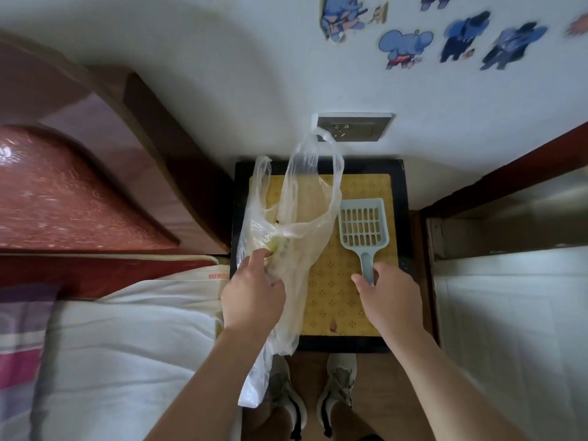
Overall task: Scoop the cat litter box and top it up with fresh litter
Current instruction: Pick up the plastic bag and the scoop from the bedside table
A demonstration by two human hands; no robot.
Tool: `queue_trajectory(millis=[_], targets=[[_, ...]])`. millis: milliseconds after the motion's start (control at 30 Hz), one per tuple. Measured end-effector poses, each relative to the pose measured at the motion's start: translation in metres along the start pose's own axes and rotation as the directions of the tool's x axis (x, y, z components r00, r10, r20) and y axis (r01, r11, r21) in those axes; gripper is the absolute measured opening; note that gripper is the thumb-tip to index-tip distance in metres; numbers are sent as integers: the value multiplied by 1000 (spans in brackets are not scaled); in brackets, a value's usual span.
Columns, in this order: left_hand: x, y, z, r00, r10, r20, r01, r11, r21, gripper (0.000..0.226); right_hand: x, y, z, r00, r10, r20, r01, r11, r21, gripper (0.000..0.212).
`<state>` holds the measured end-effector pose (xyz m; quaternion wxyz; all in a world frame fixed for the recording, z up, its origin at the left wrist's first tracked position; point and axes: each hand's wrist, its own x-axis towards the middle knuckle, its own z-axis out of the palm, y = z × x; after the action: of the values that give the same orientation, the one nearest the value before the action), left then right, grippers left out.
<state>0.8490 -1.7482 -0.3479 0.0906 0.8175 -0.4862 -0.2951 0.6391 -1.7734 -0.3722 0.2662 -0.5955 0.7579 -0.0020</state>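
Stool [401, 218] by wall | left hand [253, 294] pinches bag [305, 224] | right hand [389, 294] closing on scoop [362, 224] handle, clamp unclear | we grip handle low, keep bag mouth open beside it.

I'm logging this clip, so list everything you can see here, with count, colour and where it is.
scoop: one, pale blue, slotted, lying on the stool, handle toward the person
bag: one, clear plastic, over the stool's left side, hanging past its front edge
stool: one, black frame with yellow patterned top, against the wall
socket: one, grey, on the wall above the stool
stickers: several, mostly blue cartoon figures, upper right wall
headboard: one, reddish brown, left
bedding: white, with a pink and purple piece at far left
shoes: two, grey, on the floor below the stool
left hand: gripping the bag
right hand: closing on the scoop handle
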Motion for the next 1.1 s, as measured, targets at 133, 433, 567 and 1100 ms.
queue_trajectory(millis=[133, 433, 567, 1100], targets=[[-8, 5, -20, 1000, 4, -17, -4, 1000, -29, 51, -12, -6, -11, 1000, 2, -5, -2, 999, 45, 21], [-36, 12, -68, 999, -1, -50, -2, 998, -60, 51, -53, -20, -42, 999, 9, -30, -5, 994, 108, 31], [-52, 20, -91, 998, 19, -64, -24, 997, -75, 50, -75, -29, -67, 997, -25, -74, 34, 993, 117, 27], [-142, 71, -156, 972, 12, -234, -53, 984, -170, 45, -147, -30, -171, 934, -266, -238, 306, 939, 153, 22]])
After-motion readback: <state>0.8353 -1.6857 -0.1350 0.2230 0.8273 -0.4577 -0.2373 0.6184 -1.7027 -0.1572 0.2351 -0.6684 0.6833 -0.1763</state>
